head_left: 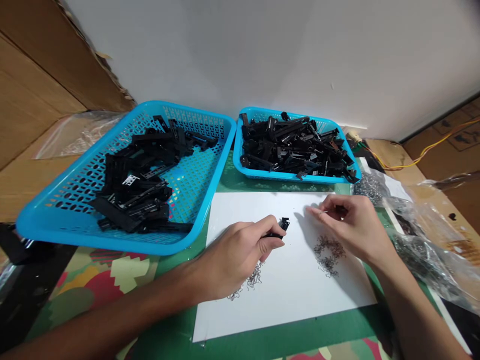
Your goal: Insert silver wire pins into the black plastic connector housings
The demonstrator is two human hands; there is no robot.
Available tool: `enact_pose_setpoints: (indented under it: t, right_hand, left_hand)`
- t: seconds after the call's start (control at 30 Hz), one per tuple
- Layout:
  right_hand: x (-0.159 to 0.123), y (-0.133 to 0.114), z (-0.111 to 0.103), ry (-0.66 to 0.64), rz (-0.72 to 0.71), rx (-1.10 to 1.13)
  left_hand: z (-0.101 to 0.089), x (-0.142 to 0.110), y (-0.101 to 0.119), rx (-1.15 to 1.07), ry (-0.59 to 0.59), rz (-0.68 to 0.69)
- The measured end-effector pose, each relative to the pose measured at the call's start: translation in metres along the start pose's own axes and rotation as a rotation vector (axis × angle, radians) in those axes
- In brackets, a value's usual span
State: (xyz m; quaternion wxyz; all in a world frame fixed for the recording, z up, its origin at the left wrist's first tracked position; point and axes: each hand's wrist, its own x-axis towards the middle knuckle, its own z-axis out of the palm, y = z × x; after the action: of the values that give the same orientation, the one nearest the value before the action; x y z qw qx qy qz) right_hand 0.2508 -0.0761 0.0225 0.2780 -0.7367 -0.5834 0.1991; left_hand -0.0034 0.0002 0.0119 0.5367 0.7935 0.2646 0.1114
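1. Far left, a clear plastic bag [77, 134] lies on brown cardboard against the wall, its contents too faint to make out.
2. Next comes the large blue basket [48, 220], tilted a little towards me, with a loose heap of long black plastic parts [140, 175] piled in its middle.
3. Under the basket's near edge the table shows a patterned mat [101, 280] in red, green and cream.
4. The left hand [234, 257] rests on the white sheet [285, 300], fingers curled closed around a small black clip [280, 228]; one end of the clip pokes out past the thumb and forefinger, just above the paper.
5. Under that hand's heel sits a small scatter of thin wire springs [249, 282], touching the paper.
6. Behind, against the wall, the smaller blue basket [262, 175] is filled nearly to the rim with more black parts, tangled together.
7. On the sheet between the hands, a second little heap of springs [328, 252] lies just below the right hand.
8. The right hand [354, 225] hovers over the sheet, thumb and forefinger pinched narrowly on what looks like a single fine spring [323, 212], pointing towards the clip; the two are near but apart.
9. Far right, crinkled clear bags of metal bits [423, 255] lie beside the sheet, and a yellow wire [431, 147] trails along the wall.
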Motion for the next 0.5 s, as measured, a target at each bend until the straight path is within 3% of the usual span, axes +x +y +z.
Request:
enact_pose_setpoints:
  t: [0.1, 0.23, 0.5]
  right_hand:
    - [0.001, 0.003, -0.003, 0.145, -0.069, -0.050]
    - [-0.003, 0.003, -0.003, 0.219, -0.102, -0.018]
    - [-0.010, -0.014, 0.006, -0.052, -0.036, 0.150]
  left_hand:
    - [0.000, 0.000, 0.000, -0.004, -0.007, -0.004]
    - [-0.001, 0.000, 0.000, -0.010, -0.009, -0.002]
    - [-0.001, -0.001, -0.001, -0.018, -0.016, 0.000]
